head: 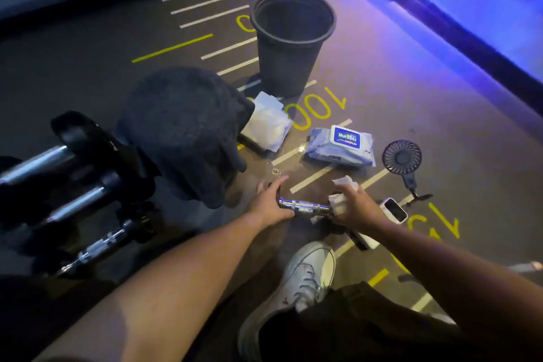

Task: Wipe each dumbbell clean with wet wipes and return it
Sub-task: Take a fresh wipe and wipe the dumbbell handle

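Between the two hands lies a dumbbell (pixel 304 207): the left hand (pixel 271 203) grips one end, the right hand (pixel 357 206) presses a wet wipe (pixel 342 195) against the other.

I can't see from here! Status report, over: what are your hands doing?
Left hand gripping one end of dumbbell. Right hand pressing wet wipe on other end. Phone beside right hand, not blocking.

Probably a gym, dumbbell rack (pixel 73 185), floor (pixel 382 97) with painted distance markings, blue lighting
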